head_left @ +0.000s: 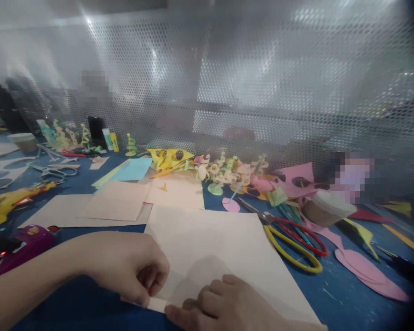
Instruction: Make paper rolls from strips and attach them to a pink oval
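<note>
In the head view, the large cream sheet lies on the blue table, filling the lower centre of the frame, with its near edge under both of the person's hands. The left hand reaches in from the lower left; its fingers are curled inward, and the thumb and forefinger seem to pinch a narrow strip along that edge, which looks folded over. The right hand lies over the sheet at bottom centre, fingers bent and close together, with one fingertip at the end of the strip; whether it grips or only presses cannot be told.

The sheet looks like plain paper or thin card: very light, flexible, fairly smooth, likely to slide on the table and easy to crease or tear. It is best held by its edge, between thumb and forefinger, with the other hand spread flat to steady it; a hard squeeze mid-sheet would probably leave a mark.

Against the sheet's right side, right of centre, are red-and-yellow-handled scissors. A smaller folded paper lies beyond the left hand, a purple tool sits at lower left, and pink paper pieces lie at lower right.
</note>
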### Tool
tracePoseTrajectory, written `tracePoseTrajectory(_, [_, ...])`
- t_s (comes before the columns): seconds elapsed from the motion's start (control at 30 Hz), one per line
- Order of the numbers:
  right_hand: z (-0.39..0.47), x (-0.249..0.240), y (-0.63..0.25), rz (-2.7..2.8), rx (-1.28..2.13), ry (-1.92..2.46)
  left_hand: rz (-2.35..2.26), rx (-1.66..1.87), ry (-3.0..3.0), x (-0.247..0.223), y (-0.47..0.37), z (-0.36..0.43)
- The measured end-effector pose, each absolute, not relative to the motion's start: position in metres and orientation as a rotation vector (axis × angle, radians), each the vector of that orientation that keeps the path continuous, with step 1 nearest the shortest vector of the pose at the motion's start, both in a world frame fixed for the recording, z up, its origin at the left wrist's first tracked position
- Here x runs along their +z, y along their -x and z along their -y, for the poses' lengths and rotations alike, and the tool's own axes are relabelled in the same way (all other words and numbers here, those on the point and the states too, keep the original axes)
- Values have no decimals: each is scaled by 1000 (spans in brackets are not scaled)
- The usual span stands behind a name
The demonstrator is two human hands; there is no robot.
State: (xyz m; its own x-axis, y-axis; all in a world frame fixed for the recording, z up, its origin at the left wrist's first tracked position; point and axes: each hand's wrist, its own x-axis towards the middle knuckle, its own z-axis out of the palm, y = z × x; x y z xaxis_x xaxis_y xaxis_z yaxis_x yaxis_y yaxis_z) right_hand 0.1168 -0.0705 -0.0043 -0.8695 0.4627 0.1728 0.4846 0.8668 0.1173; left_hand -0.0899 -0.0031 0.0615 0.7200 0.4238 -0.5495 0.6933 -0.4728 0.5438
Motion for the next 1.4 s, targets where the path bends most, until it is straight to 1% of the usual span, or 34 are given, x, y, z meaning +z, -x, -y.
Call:
tracePoseTrajectory(0.2, [69,0,-109,2955,-202,754,-955,-504,-2086,59,90,4])
tracePoseTrajectory(0.33, [68,4,-105,3038,-167,768,-940,-503,-2138,59,91,4])
tracePoseTrajectory(0.67, [67,5,-100,3074,-218,827,-929,-533,-2287,66,91,7])
tracePoseTrajectory(0.83, [67,3,-101,3096,-196,831,-884,-564,-2267,67,91,7])
tracePoseTrajectory(1.0, [68,3,-101,3094,-199,836,-969,-625,-2287,69,92,8])
tracePoseTrajectory(1.27, [71,-10,-107,2896,-272,771,-990,-618,-2290,69,95,3])
tracePoseTrajectory(1.4, [75,-15,-119,2779,-438,763,-962,-669,-2253,68,96,1])
